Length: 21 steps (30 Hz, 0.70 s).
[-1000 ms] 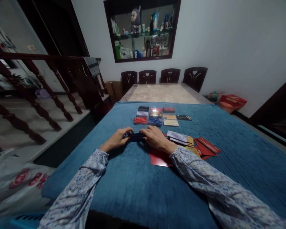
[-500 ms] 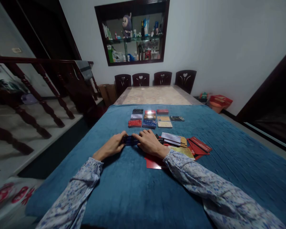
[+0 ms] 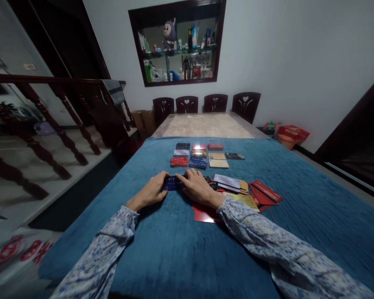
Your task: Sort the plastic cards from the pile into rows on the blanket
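- Backed by a pale wall (image 3: 286, 54), with a recessed shelf (image 3: 220, 41) and a plush toy (image 3: 169, 35) at the top of the frame.
- Bounded by a wooden railing (image 3: 50, 79) at left, with a plastic bag (image 3: 18, 253) in the lower left.
- Covered with a blue cloth (image 3: 162, 257) over the near part of the table (image 3: 202, 124), with dark chairs (image 3: 247, 109) beyond.
- Showing more print than a second ago on the dark blue card (image 3: 173, 183) at the middle of the frame, probably making the pattern easier to match by eye.
- Pinched at one end by the left hand (image 3: 152, 189), gripped at the other by the right hand (image 3: 199, 187); cannot tell if single or stacked.
- Arranged in rows just above centre, with a red pile (image 3: 178, 162) and blue pile (image 3: 198, 162) nearest the hands.
- Strewn right of centre, with a white card (image 3: 227, 182), yellow card (image 3: 241, 201) and red cards (image 3: 266, 193) overlapping.
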Motion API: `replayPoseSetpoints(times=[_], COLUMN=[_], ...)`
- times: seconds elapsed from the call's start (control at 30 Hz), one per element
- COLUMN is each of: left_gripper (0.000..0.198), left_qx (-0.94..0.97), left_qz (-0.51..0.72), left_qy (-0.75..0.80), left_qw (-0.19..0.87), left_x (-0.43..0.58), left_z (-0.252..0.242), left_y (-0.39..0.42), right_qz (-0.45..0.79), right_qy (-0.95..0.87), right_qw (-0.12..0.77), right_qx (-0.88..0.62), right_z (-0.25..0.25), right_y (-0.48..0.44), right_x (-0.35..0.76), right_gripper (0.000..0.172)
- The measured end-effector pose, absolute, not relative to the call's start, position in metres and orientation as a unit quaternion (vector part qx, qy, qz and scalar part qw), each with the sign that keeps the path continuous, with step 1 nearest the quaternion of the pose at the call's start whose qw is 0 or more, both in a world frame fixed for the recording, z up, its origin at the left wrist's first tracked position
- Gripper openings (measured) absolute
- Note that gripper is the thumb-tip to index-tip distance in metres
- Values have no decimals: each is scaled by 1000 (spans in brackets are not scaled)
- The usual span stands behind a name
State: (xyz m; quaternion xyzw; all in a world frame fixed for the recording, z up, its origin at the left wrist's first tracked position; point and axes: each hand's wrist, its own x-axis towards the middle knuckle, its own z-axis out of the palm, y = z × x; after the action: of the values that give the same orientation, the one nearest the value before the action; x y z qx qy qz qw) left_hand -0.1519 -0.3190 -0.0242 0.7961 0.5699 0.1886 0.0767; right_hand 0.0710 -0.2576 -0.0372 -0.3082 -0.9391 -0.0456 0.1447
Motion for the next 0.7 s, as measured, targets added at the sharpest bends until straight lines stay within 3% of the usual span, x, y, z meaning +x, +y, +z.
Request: replayPoseSetpoints(times=[0.13, 0.7], left_gripper=[53, 49], left_qx=[798, 814], left_qz=[197, 231], left_qy=[565, 532], left_qw=[71, 38], left_x=[-154, -167], left_z=[-27, -31], left_y=[-318, -306], right_qz=[-49, -37], right_qy=[-940, -933], right_qw=[144, 176], right_qx=[-306, -313], right_z=[-38, -30], right_y=[-256, -250], right_x=[71, 77], right_gripper=[68, 50])
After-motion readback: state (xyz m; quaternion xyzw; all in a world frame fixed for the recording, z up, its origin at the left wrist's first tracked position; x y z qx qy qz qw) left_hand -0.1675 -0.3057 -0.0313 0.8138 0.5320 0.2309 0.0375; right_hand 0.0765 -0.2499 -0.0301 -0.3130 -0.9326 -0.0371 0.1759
